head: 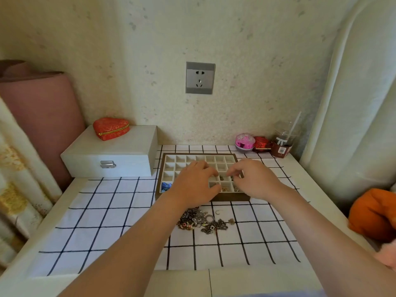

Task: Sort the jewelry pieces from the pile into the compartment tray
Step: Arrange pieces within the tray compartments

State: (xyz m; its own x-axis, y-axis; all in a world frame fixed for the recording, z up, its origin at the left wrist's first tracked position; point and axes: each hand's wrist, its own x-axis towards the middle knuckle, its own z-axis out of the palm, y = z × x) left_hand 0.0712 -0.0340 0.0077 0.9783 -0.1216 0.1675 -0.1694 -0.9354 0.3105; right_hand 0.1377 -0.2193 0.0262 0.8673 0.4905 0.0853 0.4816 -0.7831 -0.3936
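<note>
Both bare forearms reach from the near edge toward the far middle, converging. The left hand [194,183] lies palm down, fingers bent, thumb out to the right. The right hand [255,179] is just beside it, its curled fingertips [232,174] pointing left. Whether either pinches anything is unclear.

Straight beyond my fingers [205,166] rises a pale speckled wall [257,50] with a grey socket [200,78] set in it, evenly and softly lit. Under them the white bench [182,284] wears a black-checked white cloth [96,221]; well to their left leans a dusty-pink padded shape [38,116] beside a floral curtain [19,189], and far to their right hangs a white drape [353,125].
</note>
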